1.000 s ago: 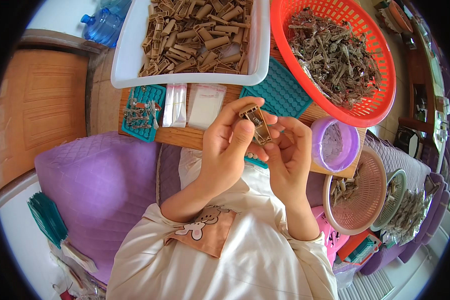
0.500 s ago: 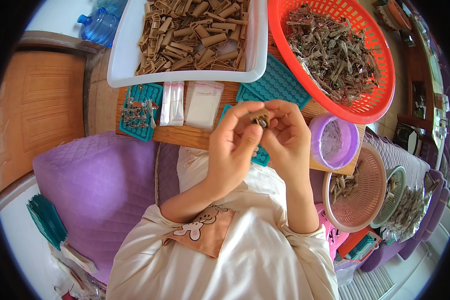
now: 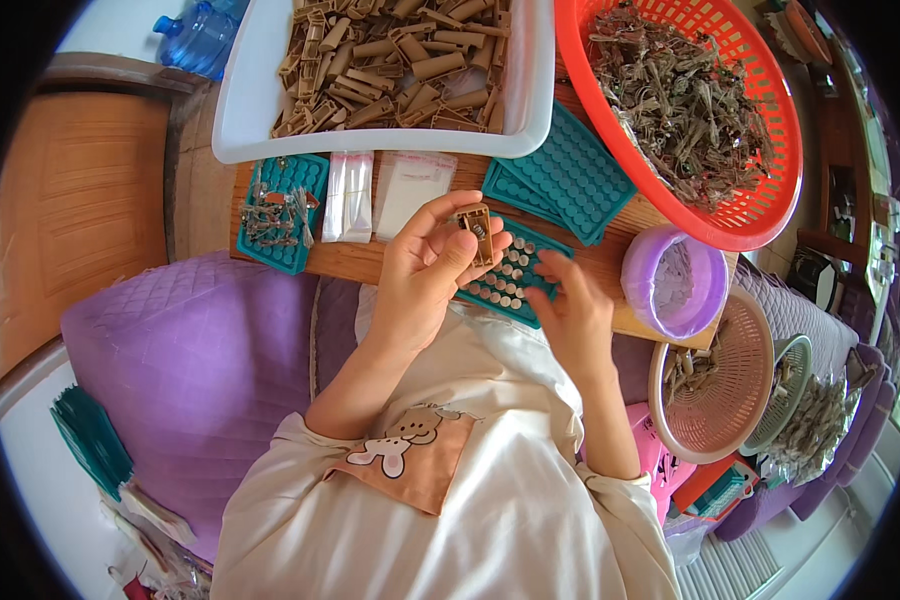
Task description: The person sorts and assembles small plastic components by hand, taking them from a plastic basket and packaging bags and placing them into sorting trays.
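Note:
My left hand (image 3: 425, 270) grips a small brown plastic casing (image 3: 477, 235) between thumb and fingers, its hollow side turned up. Inside the casing sits a small metallic part, too small to make out. My right hand (image 3: 578, 308) is apart from it, fingers spread and holding nothing visible, at the right edge of a teal tray (image 3: 548, 247). Rows of small round pale discs (image 3: 513, 272) lie in that tray, and my left fingertips cover part of it. Behind it, more teal trays (image 3: 585, 170) lie stacked on the wooden table (image 3: 405, 262).
A white bin (image 3: 370, 147) of brown casings (image 3: 435, 66) stands at the back, beside a red basket (image 3: 770, 228) heaped with small wrapped parts. A purple tub (image 3: 708, 290) is at right. At left lie clear bags (image 3: 347, 205) and a teal tray (image 3: 315, 178) with metal pieces.
My hands have separated. The left keeps the casing and has shifted left, turning its hollow side up; the right has let go and moved down to the right, uncovering the tray of discs.

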### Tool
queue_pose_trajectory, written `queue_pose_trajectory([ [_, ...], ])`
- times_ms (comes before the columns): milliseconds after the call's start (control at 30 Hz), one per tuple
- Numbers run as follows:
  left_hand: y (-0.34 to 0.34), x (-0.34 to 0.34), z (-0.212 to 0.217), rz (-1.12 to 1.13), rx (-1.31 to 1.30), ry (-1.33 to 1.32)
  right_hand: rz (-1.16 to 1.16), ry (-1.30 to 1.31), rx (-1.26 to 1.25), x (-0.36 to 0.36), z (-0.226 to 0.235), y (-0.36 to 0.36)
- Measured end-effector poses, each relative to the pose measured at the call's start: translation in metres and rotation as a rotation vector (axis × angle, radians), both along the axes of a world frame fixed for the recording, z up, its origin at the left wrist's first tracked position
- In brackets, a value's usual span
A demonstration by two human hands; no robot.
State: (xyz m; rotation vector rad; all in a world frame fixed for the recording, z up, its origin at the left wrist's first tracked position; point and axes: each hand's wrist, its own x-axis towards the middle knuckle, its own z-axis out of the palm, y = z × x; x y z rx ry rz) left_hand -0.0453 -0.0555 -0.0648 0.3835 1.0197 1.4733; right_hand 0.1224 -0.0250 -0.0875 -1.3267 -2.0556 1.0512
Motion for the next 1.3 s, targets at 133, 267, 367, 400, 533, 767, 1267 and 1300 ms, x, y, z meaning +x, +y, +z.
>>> queue_pose_trajectory([
  [133,-0.010,-0.006,-0.004,-0.057,-0.069,-0.066,0.023,-0.082,0.139,0.000,-0.018,-0.017],
  [267,-0.017,-0.007,-0.004,-0.093,-0.095,-0.076,0.040,-0.018,0.137,-0.002,-0.014,-0.015],
  [367,-0.022,-0.005,-0.003,-0.138,-0.106,-0.043,-0.101,0.167,0.196,-0.009,0.002,-0.014],
  [400,-0.023,-0.004,-0.003,-0.176,-0.078,-0.033,-0.111,0.227,0.269,-0.013,0.007,-0.013],
  [533,-0.028,0.001,-0.006,-0.254,-0.031,0.038,-0.013,0.293,0.503,-0.036,0.024,-0.007],
  [767,-0.031,-0.002,-0.004,-0.204,-0.175,-0.070,0.183,0.315,0.334,-0.029,0.015,-0.009],
  [1267,-0.031,-0.007,0.001,-0.247,-0.137,0.028,-0.008,-0.109,0.279,-0.006,-0.016,-0.035],
  [1300,-0.031,-0.006,0.002,-0.257,-0.129,0.028,-0.043,-0.095,0.238,-0.005,-0.014,-0.034],
])
